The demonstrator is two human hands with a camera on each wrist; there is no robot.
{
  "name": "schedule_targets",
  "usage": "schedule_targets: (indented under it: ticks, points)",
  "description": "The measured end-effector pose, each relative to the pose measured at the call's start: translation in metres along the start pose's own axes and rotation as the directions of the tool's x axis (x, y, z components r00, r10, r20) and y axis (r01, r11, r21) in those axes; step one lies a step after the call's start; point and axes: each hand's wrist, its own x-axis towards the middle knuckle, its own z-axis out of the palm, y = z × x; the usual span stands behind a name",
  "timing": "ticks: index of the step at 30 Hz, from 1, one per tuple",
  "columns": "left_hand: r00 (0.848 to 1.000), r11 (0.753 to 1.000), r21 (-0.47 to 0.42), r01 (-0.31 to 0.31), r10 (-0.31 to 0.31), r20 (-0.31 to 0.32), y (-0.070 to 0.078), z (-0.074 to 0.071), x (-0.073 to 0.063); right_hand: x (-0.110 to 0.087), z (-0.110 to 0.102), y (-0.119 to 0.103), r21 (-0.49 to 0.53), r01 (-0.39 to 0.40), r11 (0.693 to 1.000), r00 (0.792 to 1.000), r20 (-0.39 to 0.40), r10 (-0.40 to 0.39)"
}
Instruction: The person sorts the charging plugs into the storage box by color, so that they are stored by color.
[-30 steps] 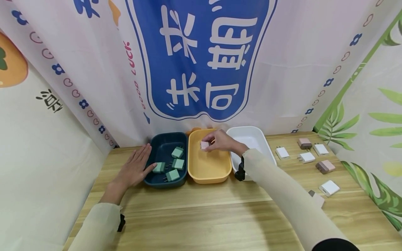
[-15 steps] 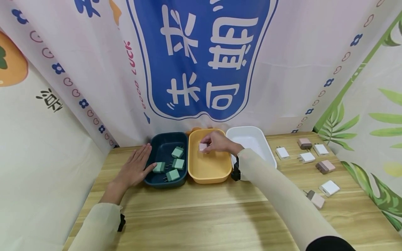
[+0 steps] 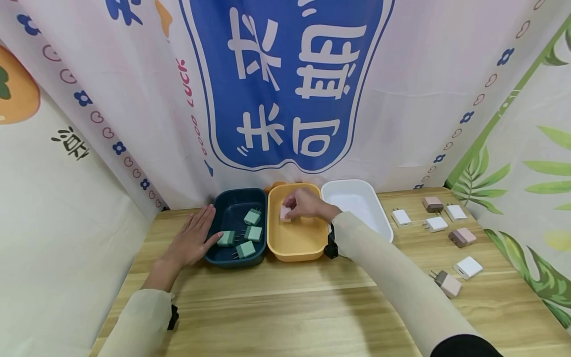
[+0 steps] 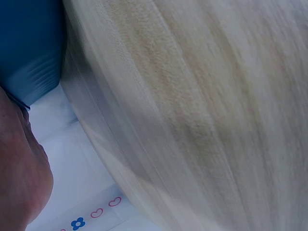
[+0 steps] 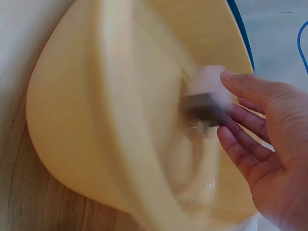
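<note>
The right hand (image 3: 307, 203) pinches a pink-and-brown plug charger (image 3: 285, 214) between thumb and fingers inside the yellow tray (image 3: 296, 243), its long axis running crosswise: pink end toward the navy tray (image 3: 232, 208), prongs toward the white tray (image 3: 357, 203). The left hand (image 3: 196, 235) lies straight-fingered and gripping nothing at the navy tray's left edge, thumb over the rim. Four green chargers (image 3: 253, 233) lie inside. White chargers (image 3: 401, 217) and other pink-and-brown chargers (image 3: 462, 237) lie scattered toward the desk's (image 3: 285, 307) right edge.
</note>
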Motion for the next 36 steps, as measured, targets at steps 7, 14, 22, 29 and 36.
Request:
schedule_targets:
  ticks: [7, 14, 22, 29, 36]
  points:
    - [1.000, 1.000, -0.004, -0.005, 0.005, 0.000, 0.000, 0.000, 0.000, -0.002, -0.003, -0.004, -0.022, -0.008, 1.000, 1.000, -0.008, 0.008]
    - [1.000, 1.000, -0.011, 0.000, 0.000, 0.003, -0.001, 0.001, 0.000, -0.009, -0.008, -0.007, -0.017, 0.030, 0.999, 1.000, -0.003, -0.030]
    - [1.000, 0.999, -0.030, -0.015, 0.014, -0.026, 0.000, 0.001, 0.000, -0.021, -0.018, -0.013, 0.012, 0.080, 0.997, 0.997, 0.016, -0.080]
    - [1.000, 1.000, -0.018, -0.002, 0.002, 0.003, 0.000, -0.002, 0.000, -0.037, -0.029, -0.019, 0.021, 0.102, 0.995, 0.995, 0.020, -0.102]
    - [1.000, 1.000, -0.022, 0.000, 0.000, 0.010, 0.002, -0.003, 0.000, -0.058, -0.043, -0.020, 0.023, 0.113, 0.993, 0.994, 0.010, -0.113]
